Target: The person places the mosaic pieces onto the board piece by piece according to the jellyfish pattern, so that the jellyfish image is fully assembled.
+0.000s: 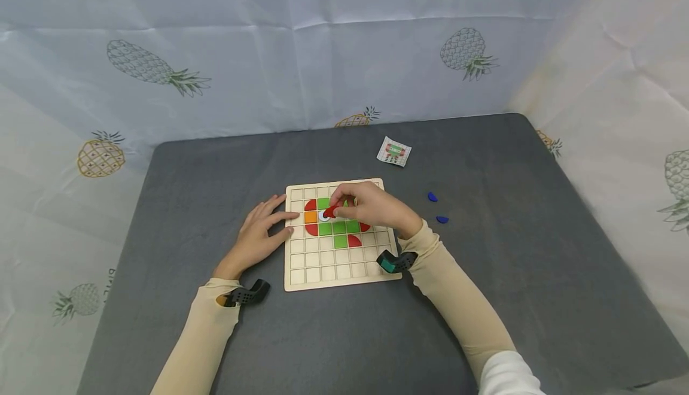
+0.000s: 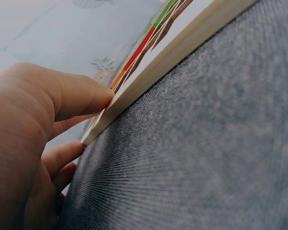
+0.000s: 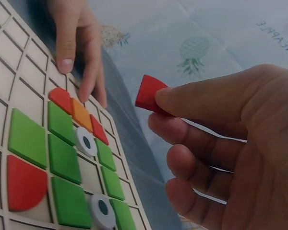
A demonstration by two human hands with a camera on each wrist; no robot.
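Note:
My right hand [image 1: 374, 206] pinches a red quarter-circle tile [image 3: 148, 92] between thumb and index finger, above a wooden grid board [image 1: 312, 260]. The right wrist view shows that tile lifted clear of the board, its curved edge partly behind the thumb. With fingers spread, my left hand [image 1: 259, 233] rests against the board's left edge, fingertips touching the rim. On the grid lie green square tiles [image 3: 27, 133], an orange square [image 3: 80, 114], several red quarter-circle tiles [image 3: 26, 182] and two round white eye pieces with dark centres [image 3: 80, 142]. My right hand hides some cells in the head view.
A small printed pattern card [image 1: 395, 151] lies beyond the board to the right. Two blue curved pieces, one farther [image 1: 432, 196] and one nearer [image 1: 442, 219], sit on the grey table [image 1: 484, 161] right of the board. Pineapple-print cloth [image 1: 323, 54] surrounds the table's back and sides.

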